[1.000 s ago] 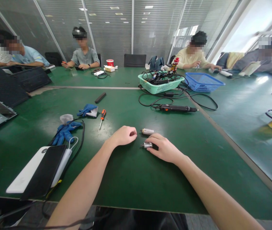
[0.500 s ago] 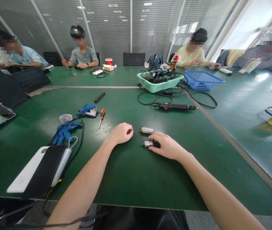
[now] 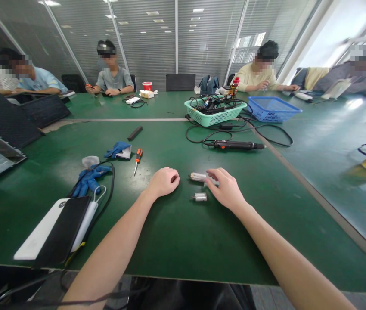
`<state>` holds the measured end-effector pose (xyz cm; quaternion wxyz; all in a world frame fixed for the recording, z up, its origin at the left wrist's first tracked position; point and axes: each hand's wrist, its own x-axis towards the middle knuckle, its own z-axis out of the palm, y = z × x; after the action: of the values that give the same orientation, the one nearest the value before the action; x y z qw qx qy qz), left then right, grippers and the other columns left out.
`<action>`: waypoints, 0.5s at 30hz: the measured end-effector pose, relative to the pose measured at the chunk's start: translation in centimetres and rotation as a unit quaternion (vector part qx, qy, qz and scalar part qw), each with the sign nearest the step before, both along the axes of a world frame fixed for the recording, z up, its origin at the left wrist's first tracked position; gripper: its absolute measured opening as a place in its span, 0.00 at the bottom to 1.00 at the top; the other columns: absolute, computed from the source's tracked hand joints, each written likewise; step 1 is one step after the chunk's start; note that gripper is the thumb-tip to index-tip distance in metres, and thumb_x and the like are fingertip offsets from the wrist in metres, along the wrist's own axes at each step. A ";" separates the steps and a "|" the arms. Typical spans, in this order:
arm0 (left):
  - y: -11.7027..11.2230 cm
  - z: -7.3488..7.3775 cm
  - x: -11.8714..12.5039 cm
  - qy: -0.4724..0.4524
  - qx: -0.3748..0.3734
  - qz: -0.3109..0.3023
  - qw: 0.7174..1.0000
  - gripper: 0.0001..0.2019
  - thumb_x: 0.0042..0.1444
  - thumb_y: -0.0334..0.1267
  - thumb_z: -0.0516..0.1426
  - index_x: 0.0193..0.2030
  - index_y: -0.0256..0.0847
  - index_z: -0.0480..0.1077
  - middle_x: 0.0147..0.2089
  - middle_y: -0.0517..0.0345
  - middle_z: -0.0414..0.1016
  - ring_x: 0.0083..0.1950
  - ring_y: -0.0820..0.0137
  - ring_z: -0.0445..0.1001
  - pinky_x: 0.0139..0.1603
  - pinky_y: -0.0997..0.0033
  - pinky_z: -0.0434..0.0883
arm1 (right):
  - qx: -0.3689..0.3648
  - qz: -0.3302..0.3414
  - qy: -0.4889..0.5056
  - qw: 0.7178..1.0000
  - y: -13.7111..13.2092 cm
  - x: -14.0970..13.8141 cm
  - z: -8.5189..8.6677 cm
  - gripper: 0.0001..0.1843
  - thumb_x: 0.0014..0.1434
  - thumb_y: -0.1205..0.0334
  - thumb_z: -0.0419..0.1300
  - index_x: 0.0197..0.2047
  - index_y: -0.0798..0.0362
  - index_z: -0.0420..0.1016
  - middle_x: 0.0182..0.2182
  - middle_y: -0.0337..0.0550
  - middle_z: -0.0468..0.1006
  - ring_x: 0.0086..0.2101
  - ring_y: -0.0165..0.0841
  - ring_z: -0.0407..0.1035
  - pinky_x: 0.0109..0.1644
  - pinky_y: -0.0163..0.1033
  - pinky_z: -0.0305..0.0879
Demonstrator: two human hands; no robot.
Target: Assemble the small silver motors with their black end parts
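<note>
Two small silver cylinders that look like electric motors lie on their sides on the green table (image 3: 170,228). The farther motor (image 3: 197,177) has its right end between the thumb and fingers of my right hand (image 3: 226,187), which is closed around that end. Nearer to me, the other motor (image 3: 200,196) lies by itself just below the right thumb. My left hand (image 3: 165,181) rests on the table left of both motors, curled into a loose fist with nothing visible in it.
An orange-handled screwdriver (image 3: 138,157), blue gloves (image 3: 91,178) and a white phone (image 3: 42,226) lie left. Beyond my right hand are a corded electric screwdriver (image 3: 239,145), a green basket (image 3: 215,117) of tools and a blue basket (image 3: 275,110). Several people sit around.
My right hand has let go of the nearer motor and shifted away from me to the farther one. My left hand has stayed put. The view has tilted up slightly.
</note>
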<state>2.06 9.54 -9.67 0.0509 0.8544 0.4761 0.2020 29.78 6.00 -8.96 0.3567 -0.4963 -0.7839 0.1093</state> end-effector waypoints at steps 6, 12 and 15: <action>0.1 0.3 0.0 0.007 -0.004 -0.010 1.000 0.07 0.62 0.36 0.55 0.35 0.42 0.73 0.33 0.56 0.76 0.36 0.65 0.70 0.39 0.65 0.65 | -0.022 0.027 -0.065 0.997 2.2 -0.4 -1.8 0.18 0.66 0.54 0.60 0.56 0.50 0.76 0.48 0.49 0.80 0.49 0.46 0.72 0.56 0.52 0.69; 0.1 0.3 -0.2 0.017 -0.006 -0.015 1.000 0.07 0.63 0.36 0.55 0.35 0.42 0.74 0.33 0.55 0.76 0.37 0.65 0.71 0.40 0.65 0.66 | -0.023 0.041 -0.064 0.997 2.6 -0.1 -2.2 0.19 0.67 0.55 0.59 0.59 0.49 0.76 0.49 0.49 0.80 0.49 0.45 0.72 0.56 0.52 0.69; 0.1 0.3 -0.2 0.022 -0.008 -0.016 1.000 0.07 0.63 0.37 0.55 0.35 0.42 0.74 0.33 0.55 0.76 0.37 0.65 0.71 0.40 0.65 0.66 | -0.024 0.043 -0.064 0.997 2.7 0.0 -2.3 0.21 0.67 0.56 0.58 0.61 0.49 0.74 0.51 0.49 0.80 0.51 0.45 0.71 0.58 0.52 0.68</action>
<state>1.90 9.63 -9.40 0.0502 0.8659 0.4645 0.1787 29.75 8.66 -11.31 0.2887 -0.4764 -0.8231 0.1108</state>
